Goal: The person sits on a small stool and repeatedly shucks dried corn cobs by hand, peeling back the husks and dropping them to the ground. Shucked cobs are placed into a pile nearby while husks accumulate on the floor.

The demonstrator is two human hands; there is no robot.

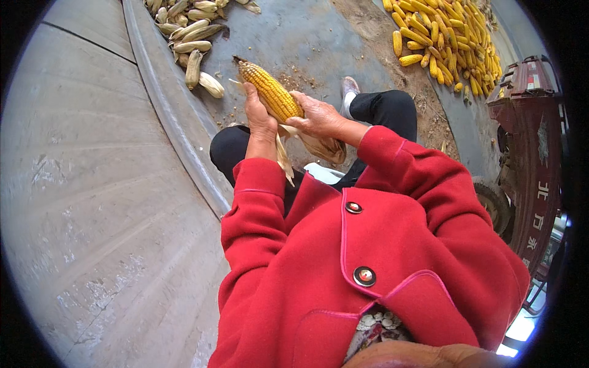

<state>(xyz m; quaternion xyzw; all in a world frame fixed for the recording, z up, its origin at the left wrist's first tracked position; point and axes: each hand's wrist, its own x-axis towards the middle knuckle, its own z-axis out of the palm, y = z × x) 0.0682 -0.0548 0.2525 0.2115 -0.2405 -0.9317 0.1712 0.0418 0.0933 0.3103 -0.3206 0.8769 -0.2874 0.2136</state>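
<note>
A yellow ear of corn (271, 90) lies slantwise between my two hands, its kernels bare and its dark tip pointing up and left. My left hand (259, 110) grips its left side, thumb upward along the kernels. On the other side, near the base, my right hand (317, 115) holds it with thumb and fingers. Pulled-back dry husk (324, 146) hangs below the ear and under my right wrist, with a narrow strip by my left wrist. The palm sides of both hands are partly hidden.
Unpeeled corn ears (192, 46) lie heaped at the upper left, beside a metal-like ledge (170, 124). A pile of husked yellow corn (441, 39) spreads at the upper right. A dark red vehicle (529, 156) stands at the right. My knees flank a white object (323, 174).
</note>
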